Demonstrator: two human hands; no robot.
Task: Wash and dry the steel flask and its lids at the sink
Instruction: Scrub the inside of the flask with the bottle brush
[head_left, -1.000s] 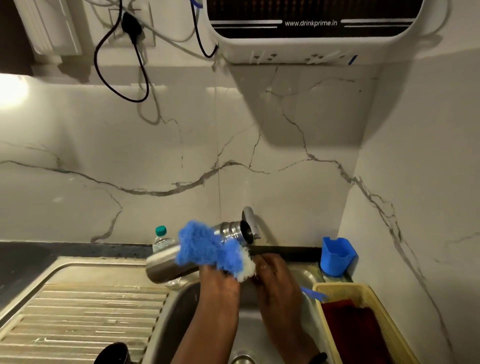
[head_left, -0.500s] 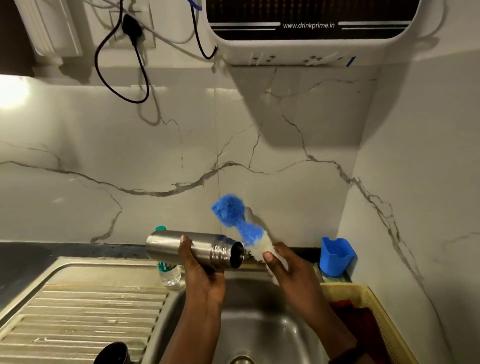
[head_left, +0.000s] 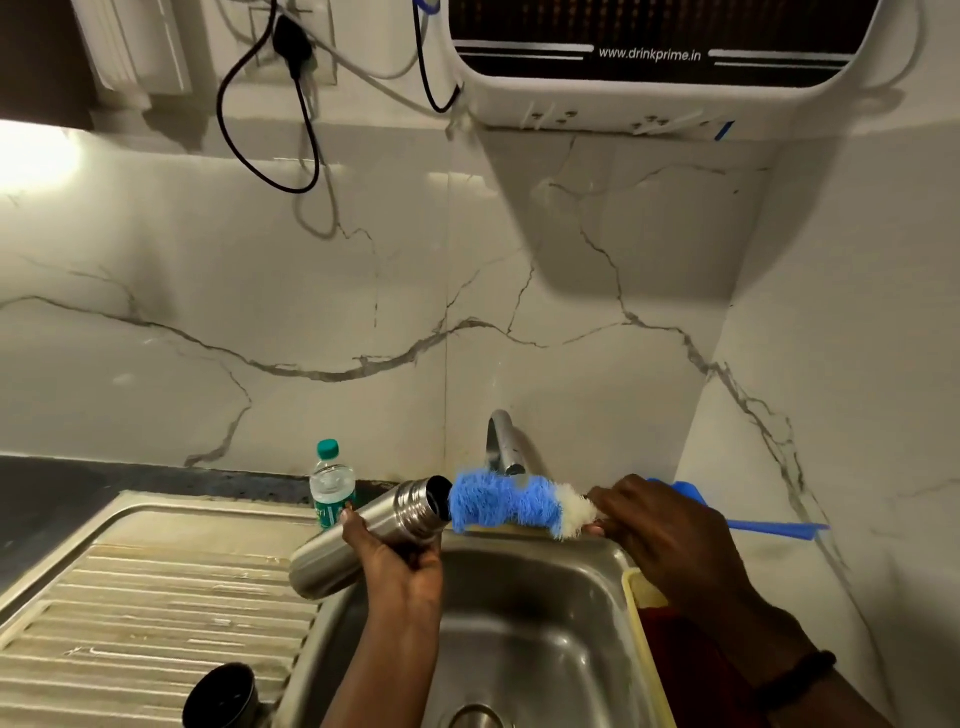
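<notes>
Over sink, gripped flask mouth up-right toward right-hand-gripped brush.

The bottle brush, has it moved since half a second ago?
Yes. The bottle brush swung down from upright beside the tap to lie level, its tip at the flask's mouth.

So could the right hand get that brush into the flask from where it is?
Probably yes. The right hand holds the brush level, its blue tip at the open mouth of the steel flask, which the left hand tilts toward it. Nothing lies between them.
</notes>
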